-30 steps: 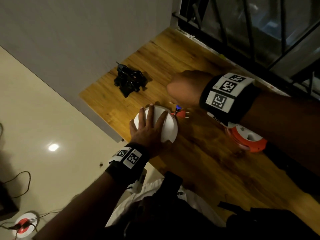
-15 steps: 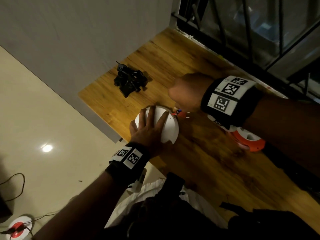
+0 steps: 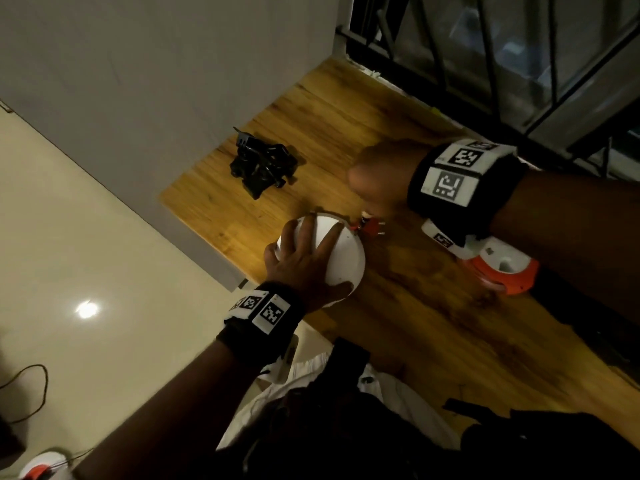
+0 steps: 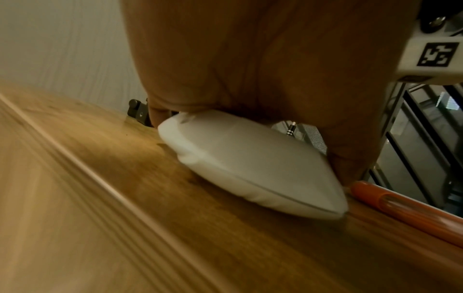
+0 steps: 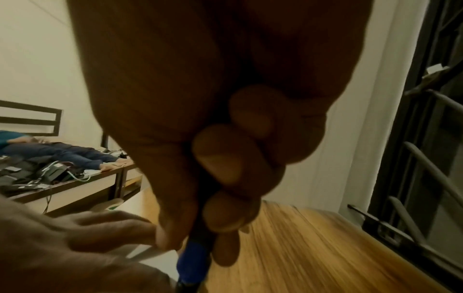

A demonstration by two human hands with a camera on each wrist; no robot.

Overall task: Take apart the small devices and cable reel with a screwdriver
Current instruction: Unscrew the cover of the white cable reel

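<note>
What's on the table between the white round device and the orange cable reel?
In the head view, only a small red plug by the white device; otherwise bare wood up to the reel.

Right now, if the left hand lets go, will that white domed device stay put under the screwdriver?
Probably not. The white domed device looks smooth and sits tilted, so it may rock or slide on the table. The left hand presses it flat.

a warm brown wood-grain tabletop (image 3: 433, 341) runs up to a plain pale grey wall (image 3: 173, 64). below it spreads a glossy cream tiled floor (image 3: 69, 220), one bright white light reflection (image 3: 86, 309) shining on it. a thin black cable (image 3: 33, 393) loops at the left edge. dark metal window bars (image 3: 485, 46) stand along the table's far side. in the right wrist view, a cluttered low bed with a dark frame (image 5: 62, 178) sits by the far wall.
</note>
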